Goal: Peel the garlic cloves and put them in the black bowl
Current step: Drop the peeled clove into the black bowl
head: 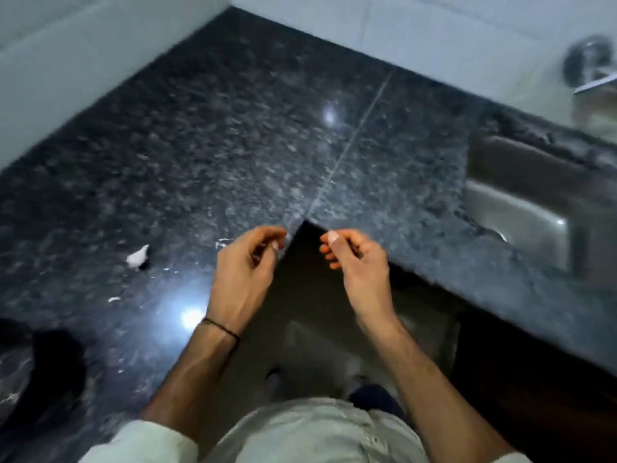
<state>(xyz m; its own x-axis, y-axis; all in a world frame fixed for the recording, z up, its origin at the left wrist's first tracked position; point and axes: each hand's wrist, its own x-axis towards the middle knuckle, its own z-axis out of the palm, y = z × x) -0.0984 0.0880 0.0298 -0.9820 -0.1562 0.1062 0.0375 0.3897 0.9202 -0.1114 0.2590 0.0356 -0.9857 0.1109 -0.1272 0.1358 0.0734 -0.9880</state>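
The frame is motion-blurred. My left hand [247, 262] and my right hand [357, 262] hover side by side over the inner corner of the dark granite counter [233, 145], fingers curled toward the thumbs. The blur hides whether either hand pinches anything. A white piece of garlic or its skin [138, 257] lies on the counter left of my left hand. Small white skin flakes [113, 299] lie near it. A dark rounded shape, possibly the black bowl [40, 369], sits at the lower left edge, too blurred to identify.
A steel sink [521, 215] is set into the counter at the right, with a chrome tap [591, 68] on the wall above it. White tiled walls border the counter at the back and left. The counter edge drops to the floor between my arms.
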